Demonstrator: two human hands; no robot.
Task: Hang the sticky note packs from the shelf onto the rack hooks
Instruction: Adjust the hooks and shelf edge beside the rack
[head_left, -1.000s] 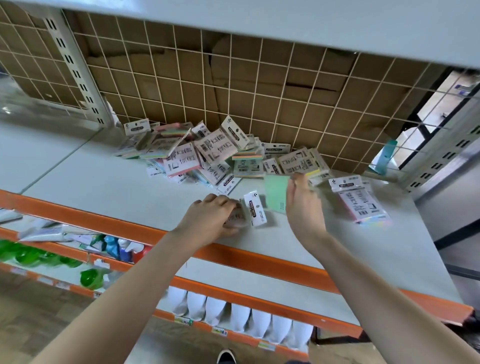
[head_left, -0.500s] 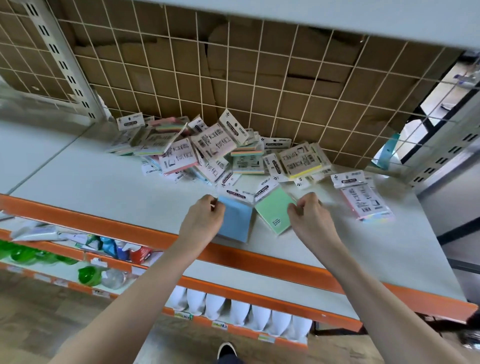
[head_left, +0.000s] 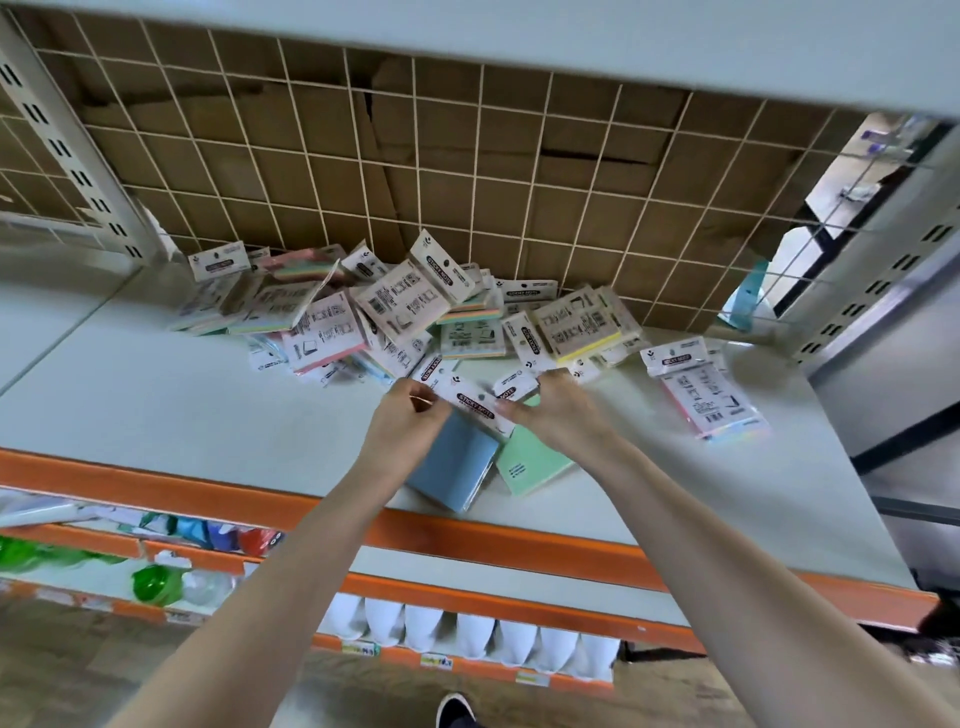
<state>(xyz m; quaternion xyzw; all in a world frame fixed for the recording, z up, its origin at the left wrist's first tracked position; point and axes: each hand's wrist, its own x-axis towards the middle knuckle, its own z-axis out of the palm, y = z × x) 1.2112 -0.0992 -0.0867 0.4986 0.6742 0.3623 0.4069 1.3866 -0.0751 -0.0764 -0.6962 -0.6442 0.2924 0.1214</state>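
Sticky note packs (head_left: 410, 306) lie heaped at centre frame against the wire grid (head_left: 467, 171), on the grey shelf (head_left: 156, 405). Below the heap, the blue pack (head_left: 453, 462) and green pack (head_left: 535, 460) hang down toward the frame's bottom from their white header cards, long axes running away from the fingers. Left hand (head_left: 410, 415) pinches the blue pack's header; right hand (head_left: 553, 408) pinches the green one's, both equally near.
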